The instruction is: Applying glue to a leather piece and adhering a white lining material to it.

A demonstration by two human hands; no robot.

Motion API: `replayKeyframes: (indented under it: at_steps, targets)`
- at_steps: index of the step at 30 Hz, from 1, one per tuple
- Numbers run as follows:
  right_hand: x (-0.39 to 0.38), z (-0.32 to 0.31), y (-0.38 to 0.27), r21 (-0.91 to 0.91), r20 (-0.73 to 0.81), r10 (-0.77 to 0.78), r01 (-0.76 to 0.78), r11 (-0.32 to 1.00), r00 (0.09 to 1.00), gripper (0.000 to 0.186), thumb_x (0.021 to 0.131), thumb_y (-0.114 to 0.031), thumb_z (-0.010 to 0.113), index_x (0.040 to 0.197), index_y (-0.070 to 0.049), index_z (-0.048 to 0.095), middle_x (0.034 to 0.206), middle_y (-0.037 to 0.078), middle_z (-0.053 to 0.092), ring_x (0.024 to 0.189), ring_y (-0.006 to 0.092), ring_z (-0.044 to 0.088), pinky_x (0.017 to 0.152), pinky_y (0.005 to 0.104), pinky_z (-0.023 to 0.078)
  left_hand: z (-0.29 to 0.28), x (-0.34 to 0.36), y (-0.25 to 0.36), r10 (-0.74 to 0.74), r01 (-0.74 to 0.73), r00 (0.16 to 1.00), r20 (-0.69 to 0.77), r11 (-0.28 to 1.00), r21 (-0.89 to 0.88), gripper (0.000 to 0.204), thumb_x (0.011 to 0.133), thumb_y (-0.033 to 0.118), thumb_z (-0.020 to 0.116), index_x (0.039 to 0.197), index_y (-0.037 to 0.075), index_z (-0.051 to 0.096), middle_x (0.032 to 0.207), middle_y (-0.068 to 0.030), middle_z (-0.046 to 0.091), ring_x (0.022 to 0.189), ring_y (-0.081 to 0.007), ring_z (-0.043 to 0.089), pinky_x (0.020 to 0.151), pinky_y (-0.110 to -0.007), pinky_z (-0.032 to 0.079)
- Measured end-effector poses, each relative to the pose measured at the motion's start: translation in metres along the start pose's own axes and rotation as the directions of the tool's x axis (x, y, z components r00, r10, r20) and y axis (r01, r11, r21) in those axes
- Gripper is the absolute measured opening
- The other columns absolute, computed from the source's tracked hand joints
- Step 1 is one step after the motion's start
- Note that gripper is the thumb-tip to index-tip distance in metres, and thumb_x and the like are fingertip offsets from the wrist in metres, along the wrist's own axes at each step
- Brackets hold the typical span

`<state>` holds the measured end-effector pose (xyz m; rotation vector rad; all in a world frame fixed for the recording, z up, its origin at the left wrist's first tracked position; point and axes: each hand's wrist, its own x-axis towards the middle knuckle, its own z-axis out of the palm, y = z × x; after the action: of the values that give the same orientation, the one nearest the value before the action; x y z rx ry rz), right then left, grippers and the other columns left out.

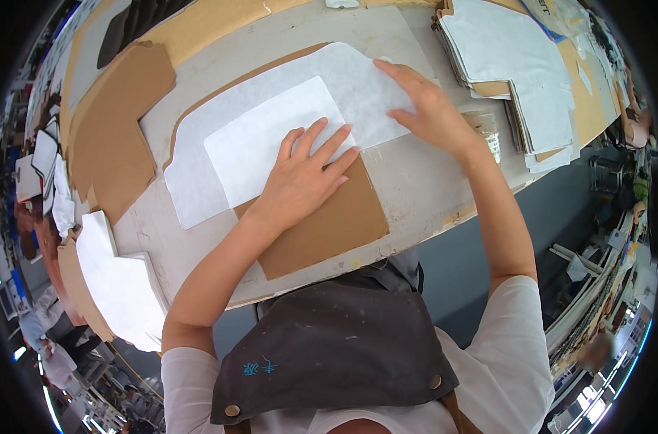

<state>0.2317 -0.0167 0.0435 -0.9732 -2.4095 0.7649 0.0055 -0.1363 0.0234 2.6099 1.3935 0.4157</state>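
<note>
A large brown piece, cut with a wide curved top and a narrower lower part, lies on the table before me. Over its wide part is a thin white sheet of nearly the same curved outline, with brown showing along the upper left edge. A smaller white rectangle rests on that sheet. My left hand lies flat with fingers spread, across the rectangle's lower right edge and the brown piece. At the white sheet's right end is my right hand, thumb and fingers apart, fingertips at its edge.
Brown cut pieces lie on the left, with a white stack nearer me. A tall stack of white and brown pieces stands at the right. Beside it is a small clear container. The table's front edge runs close to my apron.
</note>
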Motion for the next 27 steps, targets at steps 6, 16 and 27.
replayKeyframes:
  at_steps: [6, 16, 27]
  targets:
    - [0.001, 0.001, 0.000, -0.014, 0.014, 0.016, -0.015, 1.000, 1.000, 0.067, 0.075, 0.007, 0.064, 0.137, -0.008, 0.042, 0.137, 0.018, 0.046, 0.124, 0.0351, 0.047, 0.101, 0.0375, 0.044, -0.001, 0.002, 0.000, 0.012, -0.012, 1.000, 0.001, 1.000, -0.004, 0.038, 0.085, 0.024, 0.064, 0.122, 0.016, 0.059, 0.142, -0.0055, 0.041, 0.131, -0.0311, 0.034, 0.105, -0.048, 0.028]
    - [0.001, 0.005, 0.005, -0.010, 0.004, 0.010, -0.010, 1.000, 1.000, 0.071, 0.073, 0.008, 0.066, 0.137, -0.009, 0.042, 0.131, 0.017, 0.051, 0.118, 0.0343, 0.051, 0.098, 0.0369, 0.045, 0.001, 0.009, 0.000, 0.034, -0.034, 0.999, -0.029, 0.999, 0.001, 0.038, 0.084, 0.024, 0.065, 0.120, 0.014, 0.059, 0.141, -0.0027, 0.043, 0.130, -0.0304, 0.034, 0.105, -0.047, 0.029]
    - [0.001, 0.007, 0.006, -0.032, 0.011, 0.015, -0.014, 0.999, 1.000, 0.072, 0.073, 0.010, 0.064, 0.138, -0.009, 0.041, 0.131, 0.017, 0.050, 0.117, 0.0352, 0.051, 0.096, 0.0381, 0.046, 0.007, 0.023, 0.005, 0.065, -0.066, 0.997, -0.039, 0.998, -0.009, 0.036, 0.084, 0.026, 0.064, 0.116, 0.012, 0.061, 0.137, -0.0024, 0.046, 0.129, -0.0302, 0.037, 0.104, -0.048, 0.030]
